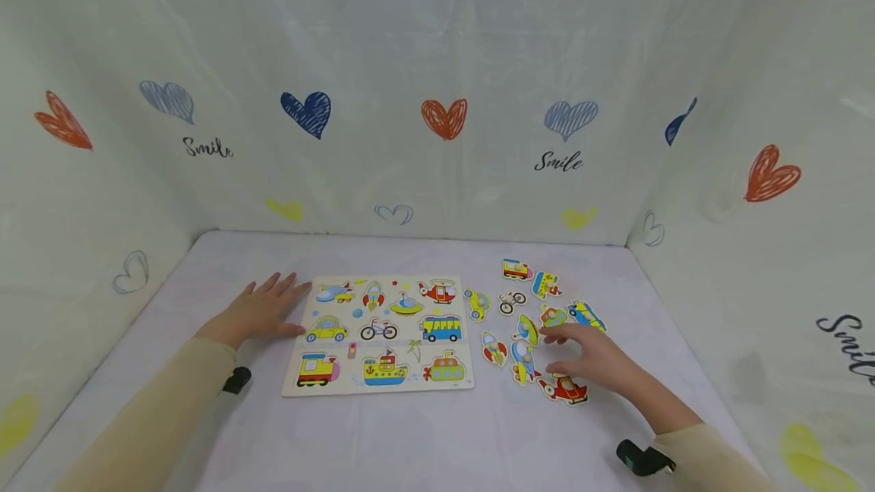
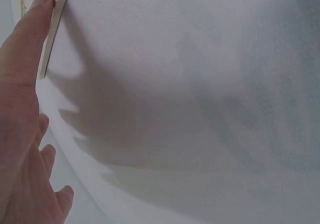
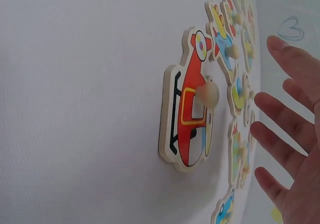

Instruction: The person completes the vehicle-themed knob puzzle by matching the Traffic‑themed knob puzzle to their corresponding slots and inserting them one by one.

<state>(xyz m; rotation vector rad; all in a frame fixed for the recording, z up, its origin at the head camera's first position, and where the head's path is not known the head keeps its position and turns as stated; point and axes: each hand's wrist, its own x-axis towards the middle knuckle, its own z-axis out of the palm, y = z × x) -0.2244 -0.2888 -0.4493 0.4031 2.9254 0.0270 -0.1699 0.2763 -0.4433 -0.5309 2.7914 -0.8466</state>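
A wooden puzzle board (image 1: 427,383) printed with vehicles lies flat on the table. My left hand (image 1: 263,310) rests at its left side with fingers spread; the thumb (image 2: 31,34) touches the board's edge. To the right, my right hand (image 1: 588,351) hovers over loose knobbed pieces, fingers apart and holding nothing. Nearest to it are the red helicopter piece (image 3: 192,106), the airplane piece (image 1: 523,363), the flying saucer piece (image 1: 526,330) and the submarine piece (image 1: 554,316). In the right wrist view the helicopter's round wooden knob (image 3: 209,95) sticks up from it.
More loose pieces lie around: a rocket (image 1: 494,349), a car (image 1: 477,304), a bicycle (image 1: 511,303), a train (image 1: 517,269), a ship (image 1: 544,285) and a bus (image 1: 586,316). A white curtain (image 1: 437,188) with hearts encloses the white table (image 1: 383,446).
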